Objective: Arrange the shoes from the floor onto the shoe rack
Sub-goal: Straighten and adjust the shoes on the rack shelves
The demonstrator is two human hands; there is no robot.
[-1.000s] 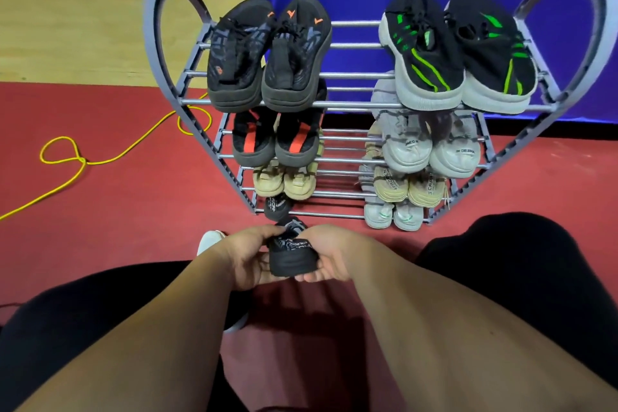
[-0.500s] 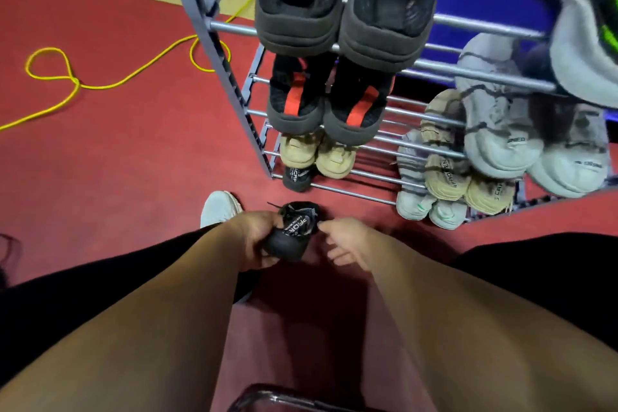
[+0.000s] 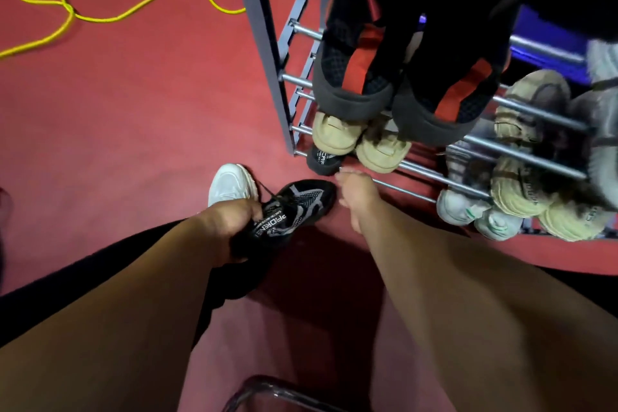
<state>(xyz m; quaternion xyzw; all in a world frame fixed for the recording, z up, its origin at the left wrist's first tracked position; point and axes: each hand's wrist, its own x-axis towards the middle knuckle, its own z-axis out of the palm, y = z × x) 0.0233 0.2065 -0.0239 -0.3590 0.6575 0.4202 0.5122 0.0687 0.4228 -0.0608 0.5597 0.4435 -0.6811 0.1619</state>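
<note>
Left hand (image 3: 230, 221): fingers curled tight round the heel end of the black knit shoe (image 3: 296, 209), thumb side on top, a loose lace trailing off just above the knuckles. The shoe was mesh-woven with grey bands and white lettering on its tongue, held off the red floor (image 3: 133, 110), toe pointed at the shoe rack (image 3: 267, 43) and just short of the lowest rail. Right hand (image 3: 356, 199): held nothing, fingers stretched forward and close together, tips by that lowest rail, just beside the mate shoe (image 3: 322, 160), which sat dark and lettered at the left end of the bottom tier. Above it were a tan pair (image 3: 337, 134) with soft rounded toes, then a black pair with red stripes (image 3: 354, 77), thick grey soles overhanging the thin shiny metal rods. Farther right were pale shoes (image 3: 458, 207) and ribbed tan ones (image 3: 515, 191). The rack's side frame was flat grey. A white shoe (image 3: 230, 184) showed past my left wrist. A yellow cord (image 3: 67, 13) looped on the floor, well apart.
</note>
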